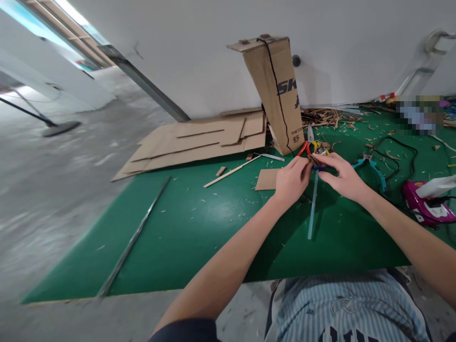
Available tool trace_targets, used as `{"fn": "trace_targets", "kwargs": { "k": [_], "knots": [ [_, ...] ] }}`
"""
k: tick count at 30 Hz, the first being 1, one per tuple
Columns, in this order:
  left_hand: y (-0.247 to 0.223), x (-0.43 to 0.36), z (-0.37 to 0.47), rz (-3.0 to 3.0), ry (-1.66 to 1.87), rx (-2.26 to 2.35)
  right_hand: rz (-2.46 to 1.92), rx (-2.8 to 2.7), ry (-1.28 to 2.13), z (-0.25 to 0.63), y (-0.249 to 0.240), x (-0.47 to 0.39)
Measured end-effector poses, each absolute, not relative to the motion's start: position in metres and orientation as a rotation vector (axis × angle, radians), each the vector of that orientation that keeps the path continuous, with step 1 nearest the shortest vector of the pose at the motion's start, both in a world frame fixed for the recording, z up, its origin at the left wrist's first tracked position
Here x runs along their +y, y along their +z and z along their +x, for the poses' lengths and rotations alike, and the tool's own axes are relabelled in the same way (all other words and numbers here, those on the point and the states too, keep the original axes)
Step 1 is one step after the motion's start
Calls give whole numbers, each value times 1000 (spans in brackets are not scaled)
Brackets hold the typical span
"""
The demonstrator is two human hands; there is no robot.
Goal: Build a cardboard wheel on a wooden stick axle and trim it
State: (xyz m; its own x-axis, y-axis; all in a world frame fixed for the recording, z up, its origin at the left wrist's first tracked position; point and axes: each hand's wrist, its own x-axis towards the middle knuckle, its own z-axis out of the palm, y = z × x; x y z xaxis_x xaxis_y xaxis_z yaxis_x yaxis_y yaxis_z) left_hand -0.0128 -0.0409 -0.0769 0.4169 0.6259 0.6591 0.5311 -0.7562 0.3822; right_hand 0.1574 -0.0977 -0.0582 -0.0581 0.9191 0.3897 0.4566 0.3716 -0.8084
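My left hand (pixel 292 179) is closed, its fingertips around a small brown piece (pixel 312 160) whose kind I cannot make out. From the other side, my right hand (pixel 340 176) reaches to the same piece with fingers bent together. Just below the fingers lies a blue object (pixel 319 167), mostly hidden. A translucent glue stick (pixel 312 209) extends from there toward me. Right behind the hands are a red-handled tool (pixel 304 148) and a pointed metal tool (pixel 310 133). A small cardboard square (pixel 266 179) lies partly under my left hand.
A tall cardboard box (pixel 278 95) stands behind the hands, near flat cardboard sheets (pixel 199 142). Teal-handled cutters (pixel 374 170), a black cable (pixel 415 154) and a magenta device (pixel 423 209) lie right. A thin wooden stick (pixel 231 172) and a dark strip (pixel 137 232) lie left on the green table (pixel 199 237).
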Motion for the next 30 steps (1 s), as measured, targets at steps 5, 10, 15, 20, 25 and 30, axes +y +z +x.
{"fn": "trace_targets", "kwargs": {
  "k": [5, 10, 15, 20, 25, 30],
  "knots": [
    [-68, -41, -12, 2270, 1207, 1042, -1191, -1660, 633, 157, -57, -97],
    [-64, -42, -11, 2119, 1060, 999, -1243, -1655, 636, 159, -55, -97],
    [-62, -47, -8, 2184, 1128, 1004, -1280, -1649, 601, 161, -55, -97],
    [-57, -53, -7, 2171, 1152, 987, -1282, -1625, 631, 162, -55, -95],
    [-57, -49, -8, 1849, 987, 902, -1289, -1576, 641, 161, -54, -96],
    [-59, -43, -6, 1528, 913, 789, -1287, -1675, 232, 164, -44, -101]
  ]
}}
